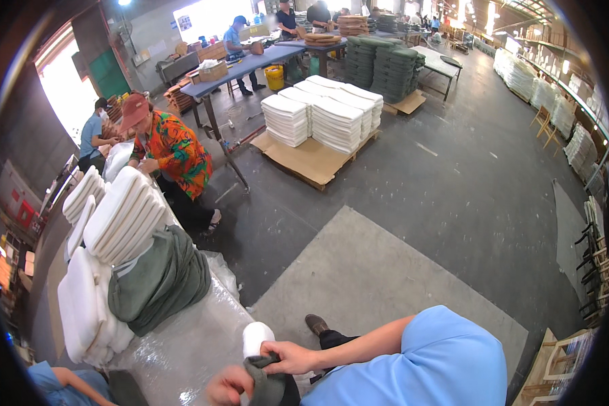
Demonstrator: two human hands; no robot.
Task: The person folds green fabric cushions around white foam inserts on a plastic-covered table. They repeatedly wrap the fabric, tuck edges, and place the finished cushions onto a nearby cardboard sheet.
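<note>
My right hand (289, 356) is closed on a dark green fabric cushion cover (269, 387) near the lower edge. A white foam pad (256, 337) sticks out of the cover's opening. My left hand (230, 386), smeared by motion, is curled at the cover's left edge and appears to grip it. Below my hands, the picture's edge cuts off the rest of the cover. To the left, a heap of green covers (159, 281) lies against stacked white foam pads (125, 216) on a plastic-wrapped table (196, 345).
Across the table's far end, a person in a patterned shirt (176, 152) bends over. Another person's blue-sleeved arm (68, 382) is at lower left. White pads (328, 111) stand on a cardboard-covered pallet (311, 169). Green stacks (382, 64) stand behind, beside a blue-topped table (250, 64).
</note>
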